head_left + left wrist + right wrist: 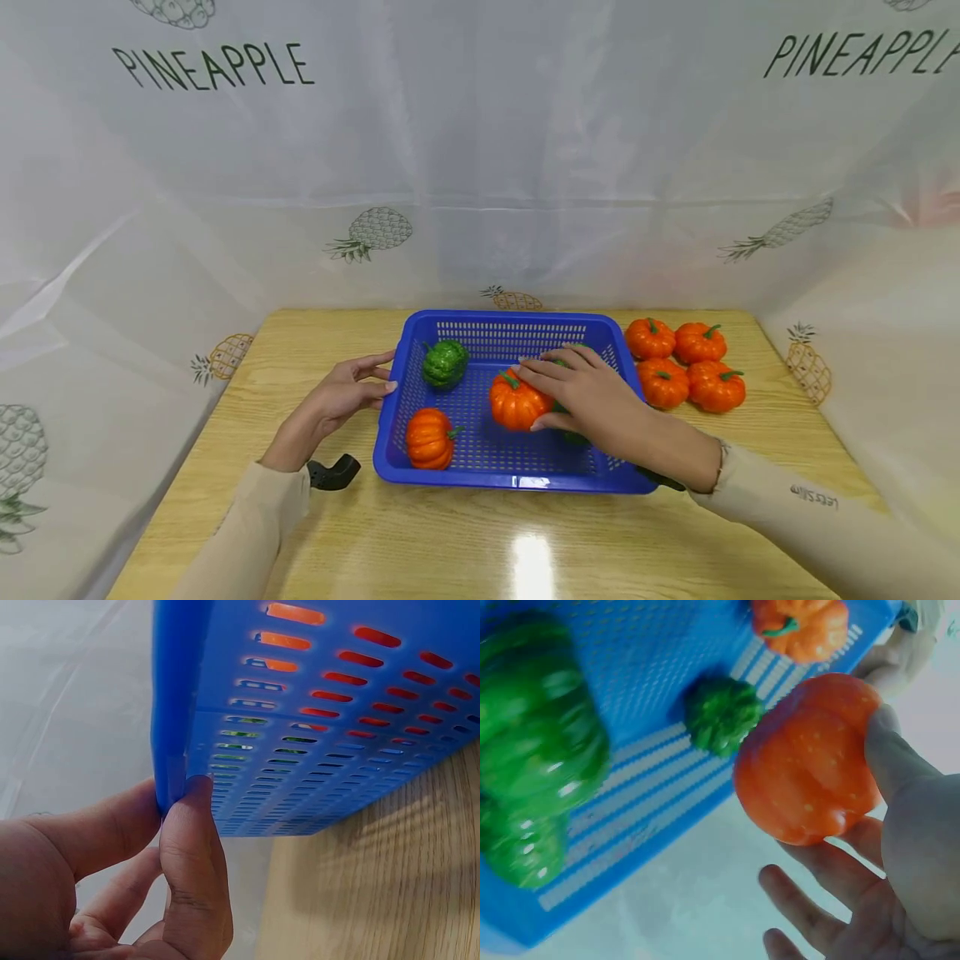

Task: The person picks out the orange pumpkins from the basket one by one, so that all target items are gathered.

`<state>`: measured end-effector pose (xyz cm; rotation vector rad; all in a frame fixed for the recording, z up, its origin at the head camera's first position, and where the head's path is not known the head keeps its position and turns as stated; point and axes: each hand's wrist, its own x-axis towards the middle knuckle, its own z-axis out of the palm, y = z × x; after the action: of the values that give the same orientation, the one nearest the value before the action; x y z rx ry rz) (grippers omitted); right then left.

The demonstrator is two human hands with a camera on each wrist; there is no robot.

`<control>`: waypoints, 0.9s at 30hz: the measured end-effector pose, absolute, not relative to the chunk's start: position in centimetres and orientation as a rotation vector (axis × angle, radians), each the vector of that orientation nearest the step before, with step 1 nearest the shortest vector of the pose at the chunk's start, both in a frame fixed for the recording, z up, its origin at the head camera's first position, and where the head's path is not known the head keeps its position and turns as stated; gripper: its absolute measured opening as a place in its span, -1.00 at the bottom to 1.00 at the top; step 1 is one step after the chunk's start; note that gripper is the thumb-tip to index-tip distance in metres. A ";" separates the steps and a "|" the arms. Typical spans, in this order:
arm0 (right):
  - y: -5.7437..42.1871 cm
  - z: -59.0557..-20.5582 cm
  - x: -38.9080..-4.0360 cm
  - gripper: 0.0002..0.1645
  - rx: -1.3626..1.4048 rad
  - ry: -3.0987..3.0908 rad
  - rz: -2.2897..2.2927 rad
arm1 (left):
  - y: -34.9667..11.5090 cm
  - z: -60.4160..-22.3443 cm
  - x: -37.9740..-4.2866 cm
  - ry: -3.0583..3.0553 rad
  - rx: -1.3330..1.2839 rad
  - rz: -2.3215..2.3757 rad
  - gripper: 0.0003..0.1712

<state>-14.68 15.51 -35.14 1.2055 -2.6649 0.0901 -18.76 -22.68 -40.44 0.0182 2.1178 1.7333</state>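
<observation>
Over the middle of a blue basket (450, 477), the right hand (600, 404) grips an orange pumpkin (517, 402) between thumb and fingers. At the basket's left rim, the left hand (348, 396) pinches the edge. Inside lie a small green pumpkin (445, 364) at far left, a second orange pumpkin (430, 439) at near left, and green produce (540, 727) at right, partly hidden by the right hand. Four more orange pumpkins (705, 383) sit on the wooden table (375, 542), just right of the basket.

Left sleeve (243, 529), lower left: beige, black fitting (339, 473) beside cuff (287, 485). Right sleeve (795, 521), lower right: beige, small dark lettering (814, 497).
</observation>
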 end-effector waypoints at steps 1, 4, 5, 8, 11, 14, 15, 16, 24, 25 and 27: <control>16.0 -35.1 -14.6 -0.12 1.187 -2.644 0.092 | -22.7 -40.5 -18.8 2.118 0.022 1.733 -0.23; 17.3 -35.2 -14.3 -0.07 1.137 -2.592 0.099 | -22.9 -40.6 -18.7 2.112 0.028 1.739 -0.23; 17.8 -35.2 -14.2 -0.06 1.123 -2.580 0.102 | -22.9 -40.6 -18.7 2.110 0.029 1.741 -0.23; 19.3 -35.4 -14.0 -0.09 1.091 -2.548 0.105 | -22.9 -40.5 -18.6 2.107 0.032 1.744 -0.23; 20.6 -35.8 -13.8 -0.12 1.073 -2.500 0.127 | -22.9 -40.4 -18.5 2.109 0.025 1.742 -0.23; 21.8 -36.3 -13.6 -0.07 1.052 -2.438 0.148 | -22.9 -40.3 -18.5 2.110 0.021 1.742 -0.22; 22.2 -36.4 -13.5 -0.07 1.043 -2.423 0.151 | -22.9 -40.3 -18.4 2.109 0.021 1.742 -0.22; 22.5 -36.4 -13.4 -0.08 1.033 -2.411 0.155 | -22.9 -40.3 -18.4 2.108 0.022 1.744 -0.22; 25.1 -37.1 -12.4 -0.08 0.977 -2.366 0.175 | -22.9 -40.3 -18.2 2.114 0.024 1.736 -0.21; 25.5 -37.2 -12.3 -0.08 0.966 -2.364 0.184 | -22.9 -40.3 -18.2 2.115 0.024 1.735 -0.21; 26.3 -37.6 -12.0 -0.08 0.931 -2.363 0.209 | -22.9 -40.3 -18.2 2.119 0.025 1.734 -0.21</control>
<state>-12.02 26.29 -37.59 0.9315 -2.3634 0.2088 -18.16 -22.88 -40.33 0.0255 2.1189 1.7338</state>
